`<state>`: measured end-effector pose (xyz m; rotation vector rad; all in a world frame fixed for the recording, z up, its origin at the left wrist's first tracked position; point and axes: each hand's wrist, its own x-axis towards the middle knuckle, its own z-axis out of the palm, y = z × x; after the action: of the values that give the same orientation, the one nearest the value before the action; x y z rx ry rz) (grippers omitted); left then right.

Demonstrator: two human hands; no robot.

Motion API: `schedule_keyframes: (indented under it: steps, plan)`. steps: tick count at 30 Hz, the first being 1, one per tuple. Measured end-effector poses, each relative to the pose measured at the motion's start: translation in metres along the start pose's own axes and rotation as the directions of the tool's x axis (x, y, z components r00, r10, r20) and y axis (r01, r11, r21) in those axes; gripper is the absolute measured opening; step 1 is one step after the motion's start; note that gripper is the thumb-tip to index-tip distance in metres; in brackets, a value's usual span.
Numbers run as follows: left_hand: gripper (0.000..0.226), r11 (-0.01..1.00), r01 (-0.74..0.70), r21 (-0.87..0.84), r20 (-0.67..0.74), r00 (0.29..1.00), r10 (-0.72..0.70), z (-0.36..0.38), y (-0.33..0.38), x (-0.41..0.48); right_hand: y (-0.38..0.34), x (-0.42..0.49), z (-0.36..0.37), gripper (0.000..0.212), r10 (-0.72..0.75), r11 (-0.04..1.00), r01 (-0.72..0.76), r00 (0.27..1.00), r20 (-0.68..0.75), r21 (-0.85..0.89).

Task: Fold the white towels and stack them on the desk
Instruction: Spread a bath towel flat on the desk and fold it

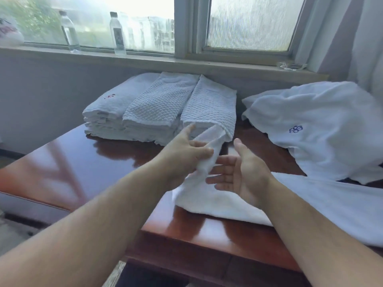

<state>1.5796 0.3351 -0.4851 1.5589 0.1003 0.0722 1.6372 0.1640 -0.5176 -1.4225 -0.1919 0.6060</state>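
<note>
Left fingers [204,151]: curled round a raised fold of the loose white towel [228,201], thumb side up, at frame centre; the cloth is pinched, not merely touched.
Left hand [182,154]: lifts that towel end off the desk [87,162]; the lifted strip runs up toward the nearest folded stack.
Right fingers [219,172]: straight and spread, palm turned toward the lifted cloth, holding nothing; whether the fingertips touch the towel I cannot tell.
Right hand [242,175]: just right of the lifted strip, above the flat part of the towel.
Loose towel: centre to lower right of frame, lying on the desk, its far end trailing toward the right edge.
Folded towels [157,108]: three piles side by side at upper centre, against the wall under the window sill.
Unfolded heap [315,129]: white cloth with a blue flower mark, right of frame, well apart from the hands.
Step, as judged: starting a fold of the loose towel.
Doing it well: find the matching corner with the right hand, pull the edge taut between both hands, lay edge on edge, smooth flat before the next fold.
Risk: a one-handed lift bunches the cloth and gives a skewed fold.
</note>
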Motion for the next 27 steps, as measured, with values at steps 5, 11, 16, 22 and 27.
schedule_keyframes:
  steps: [5, 11, 16, 22, 27]
  plan:
    - [0.044, 0.991, -0.135, 0.016, 0.167, 0.977, 0.13, 0.041, -0.008, 0.005, 0.0, -0.023, -0.026, 0.084, 0.112, 0.853, -0.171, 0.983, 0.147, 0.494]
    - [0.034, 0.938, -0.255, 0.235, -0.175, 0.938, 0.299, 0.008, -0.034, 0.01, 0.005, -0.015, -0.018, 0.017, 0.096, 0.995, -0.088, 0.978, -0.183, 0.047]
    - [0.053, 0.844, -0.226, 0.486, -0.023, 0.962, 0.271, 0.011, -0.047, 0.004, -0.009, -0.017, -0.032, 0.02, -0.011, 1.0, 0.015, 0.971, -0.237, 0.015]
    - [0.053, 0.782, -0.357, 0.511, 0.197, 0.934, 0.297, 0.063, -0.043, 0.004, -0.03, -0.051, -0.101, 0.024, -0.095, 0.991, 0.12, 0.946, -0.311, 0.062]
    - [0.049, 0.694, -0.46, 0.554, 0.349, 0.885, 0.308, 0.116, -0.03, 0.018, -0.039, -0.103, -0.189, 0.031, -0.129, 0.984, 0.167, 0.905, -0.405, 0.061]
